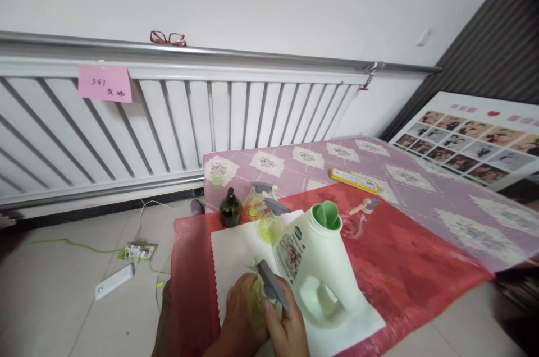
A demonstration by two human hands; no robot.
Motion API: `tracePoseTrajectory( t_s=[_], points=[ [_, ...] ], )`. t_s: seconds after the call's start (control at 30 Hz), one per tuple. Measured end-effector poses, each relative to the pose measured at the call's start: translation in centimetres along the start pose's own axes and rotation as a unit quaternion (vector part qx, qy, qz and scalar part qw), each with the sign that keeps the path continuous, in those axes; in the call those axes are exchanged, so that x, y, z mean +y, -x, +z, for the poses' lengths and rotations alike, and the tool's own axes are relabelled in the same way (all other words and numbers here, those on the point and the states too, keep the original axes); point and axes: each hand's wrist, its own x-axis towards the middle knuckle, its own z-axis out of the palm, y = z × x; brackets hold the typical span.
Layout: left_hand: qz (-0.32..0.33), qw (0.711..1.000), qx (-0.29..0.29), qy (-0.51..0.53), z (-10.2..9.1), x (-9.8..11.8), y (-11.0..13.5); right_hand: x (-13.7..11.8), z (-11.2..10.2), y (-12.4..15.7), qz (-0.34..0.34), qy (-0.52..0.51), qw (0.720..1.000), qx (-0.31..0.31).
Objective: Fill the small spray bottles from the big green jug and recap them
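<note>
A yellowish-green spray bottle (256,301) with a grey trigger head (273,284) is held low in front of me. My left hand (241,315) is closed around its body. On the other side, my right hand (290,326) grips the bottle's neck just under the head, thumb along it. Right beside the hands stands a large pale-green jug (343,267) with a handle and a label, a green cup-like piece (329,214) in its mouth. Two more spray bottles, a nearer one (268,229) and a farther one (254,200), stand behind, next to a dark pump bottle (230,212).
A white cloth (229,253) lies over red plastic sheeting (404,250) on a purple patterned tablecloth (425,180). Farther off are a yellow-edged case (355,181) and a small grey-and-tan object (365,206). A radiator (236,115) lines the wall; a power strip (138,251) is on the floor.
</note>
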Motion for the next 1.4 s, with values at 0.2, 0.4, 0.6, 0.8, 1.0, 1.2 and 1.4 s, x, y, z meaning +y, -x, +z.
tracePoseTrajectory(
  t_s=[0.2, 0.4, 0.6, 0.8, 1.0, 1.2, 1.4],
  points=[
    [0.009, 0.999, 0.05, -0.014, 1.0, -1.2, 1.0, -1.1, -1.8, -1.0, -0.028, 0.035, 0.999, 0.019],
    [-0.026, 0.999, -0.017, 0.019, 0.7, -1.2, 1.0, -5.5, -4.1, -3.6, 0.053, -0.019, 0.993, 0.103],
    [-0.067, 0.995, -0.055, 0.055, 0.0, -0.4, 0.4, -10.8, -3.5, -7.5, 0.021, 0.035, 0.998, 0.045],
    [-0.094, 0.988, -0.087, 0.083, -1.0, 0.6, -0.3, -9.9, 2.4, -11.3, -0.06, 0.273, 0.93, -0.238],
    [-0.12, 0.977, -0.138, 0.107, -2.3, 1.5, -1.3, -4.2, 7.3, -12.8, -0.032, 0.41, 0.849, -0.332],
    [-0.139, 0.973, -0.143, 0.116, -2.7, 2.0, -1.9, -1.8, 9.1, -13.9, 0.0, 0.476, 0.793, -0.379],
    [-0.138, 0.974, -0.149, 0.104, -2.4, 1.9, -2.1, -0.9, 9.2, -14.1, 0.027, 0.485, 0.777, -0.4]
  ],
)
